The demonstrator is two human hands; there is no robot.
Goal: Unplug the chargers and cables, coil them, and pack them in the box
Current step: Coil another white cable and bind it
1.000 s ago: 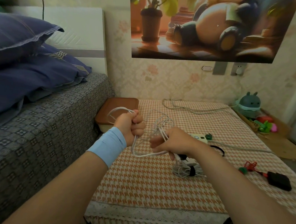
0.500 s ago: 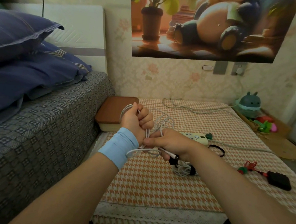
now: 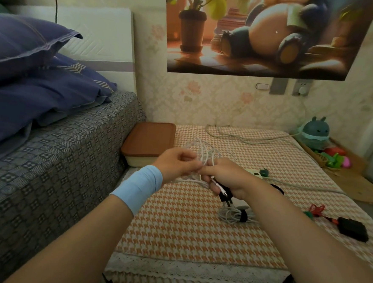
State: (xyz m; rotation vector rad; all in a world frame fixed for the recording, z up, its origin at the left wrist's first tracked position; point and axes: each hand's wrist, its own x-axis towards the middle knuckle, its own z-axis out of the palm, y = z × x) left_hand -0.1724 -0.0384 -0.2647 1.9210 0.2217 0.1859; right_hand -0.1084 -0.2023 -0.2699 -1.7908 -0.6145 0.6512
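— above the left grip [image 3: 176, 166] and the right grip [image 3: 227, 177], what's the white cable [image 3: 203, 150] doing?
— rising in loose loops. the left grip pinches one strand; the right grip is curled round the gathered turns, likely so the coil can't spring open.
— and the box [image 3: 150, 138]?
— just beyond the left grip, lid on, handy for packing. a strapped bundle [image 3: 234, 216] lies below the right grip; a black charger [image 3: 354, 228] sits well off to its right on the surface [image 3: 175, 229].

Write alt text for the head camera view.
The left hand and right hand grip a loosely looped white cable over a checked tablecloth. A tied cable bundle and black charger lie nearby; a brown-lidded box sits at left.
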